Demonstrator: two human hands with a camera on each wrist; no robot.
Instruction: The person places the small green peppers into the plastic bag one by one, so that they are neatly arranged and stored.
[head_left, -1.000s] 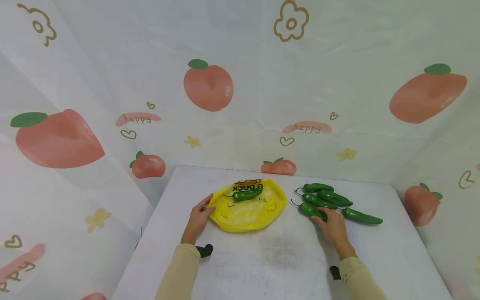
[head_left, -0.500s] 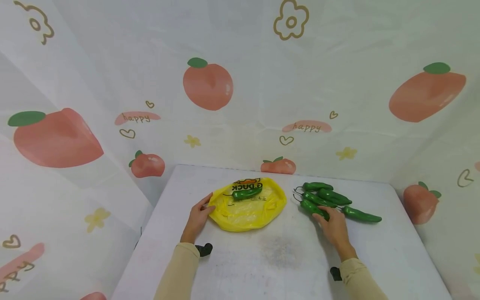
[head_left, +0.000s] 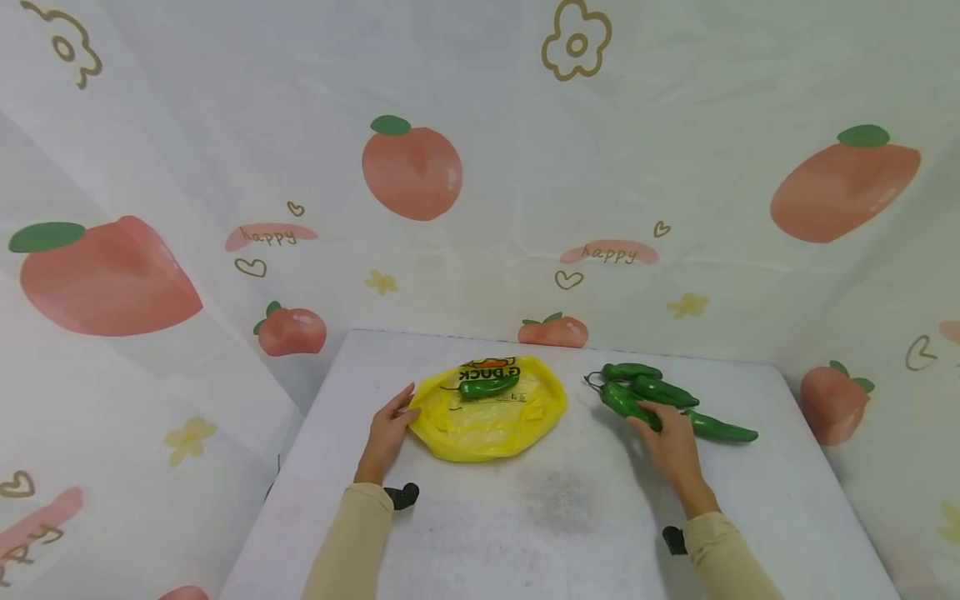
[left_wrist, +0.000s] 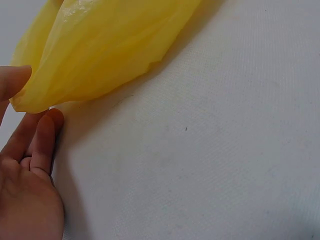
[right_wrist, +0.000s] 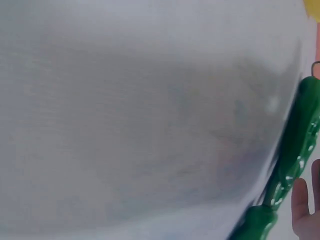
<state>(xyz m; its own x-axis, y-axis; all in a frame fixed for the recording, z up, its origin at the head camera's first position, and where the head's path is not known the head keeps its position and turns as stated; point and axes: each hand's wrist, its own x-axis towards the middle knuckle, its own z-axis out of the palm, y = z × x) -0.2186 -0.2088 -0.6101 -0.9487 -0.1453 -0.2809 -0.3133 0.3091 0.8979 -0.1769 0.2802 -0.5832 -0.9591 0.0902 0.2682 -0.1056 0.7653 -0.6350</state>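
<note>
A yellow plastic bag [head_left: 480,433] lies spread with its mouth open, one green chili pepper [head_left: 487,387] inside it. My left hand [head_left: 384,437] holds the bag's left rim; in the left wrist view the thumb [left_wrist: 15,82] is over the yellow plastic and the other fingers are beneath. On the right, my right hand [head_left: 672,446] grips a green chili pepper [head_left: 621,400] by its near end, its curly stem pointing away to the left. That pepper overlaps the loose ones behind it. The right wrist view catches the pepper [right_wrist: 297,135] at its right edge beside part of the fingers.
Green peppers lie around the right hand: one at the back [head_left: 632,371], one in the middle [head_left: 663,391] and one to the right [head_left: 720,427]. The white tabletop [head_left: 480,533] meets a fruit-printed cloth wall [head_left: 450,283] at its back. Dark wrist-camera mounts sit beside both sleeves.
The gripped pepper has risen and shifted back, now covering a pepper that showed behind it before. The left hand keeps its hold on the bag; the head view has shifted slightly.
</note>
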